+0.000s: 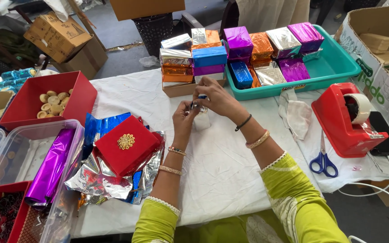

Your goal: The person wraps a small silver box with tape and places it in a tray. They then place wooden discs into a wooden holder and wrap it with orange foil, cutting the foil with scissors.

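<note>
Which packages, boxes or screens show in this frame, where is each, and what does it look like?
Small silver-wrapped box: table centre, held between left hand and right hand.
Foil-wrapped boxes: stacked in and beside the teal tray; purple, orange, silver, blue.
Red lidded box: left, on foil sheets, gold ornament on top.
Printed carton: far right, open, white and green sides.
Brown carton: floor, upper left.
Phone: right edge, dark screen.
</note>
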